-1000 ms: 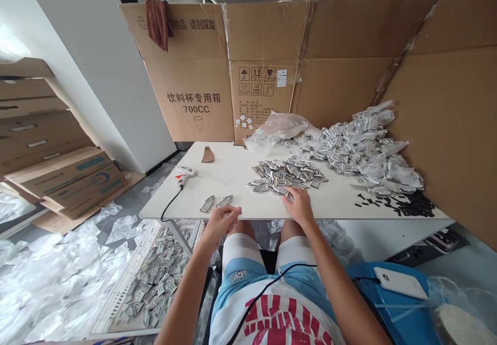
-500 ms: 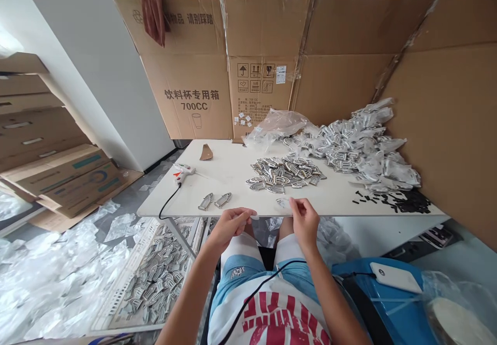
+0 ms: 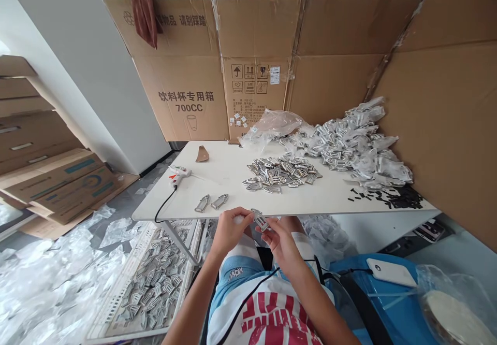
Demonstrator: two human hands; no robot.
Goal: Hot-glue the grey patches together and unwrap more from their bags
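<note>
A small silver metal piece [image 3: 260, 220] is held between my two hands at the table's front edge. My left hand [image 3: 234, 227] is closed on its left end, with a bit of something whitish between the fingers. My right hand [image 3: 278, 236] pinches its right end. Just left of my hands, two similar metal frames [image 3: 202, 203] lie side by side on the white table [image 3: 229, 171]. Beyond my hands is a heap of loose metal pieces [image 3: 280, 173].
A glue gun [image 3: 179, 177] and a brown scrap [image 3: 202, 154] lie at the left. Bagged pieces [image 3: 349, 138] and black strips [image 3: 406, 198] are on the right. Cardboard [image 3: 256, 29] walls the back. A crate [image 3: 112, 293] stands below left; a phone [image 3: 392, 272] lies right.
My right hand has moved left and down to meet my left hand. The metal piece now shows between them, and the clear bag that was by my right fingers is no longer seen there.
</note>
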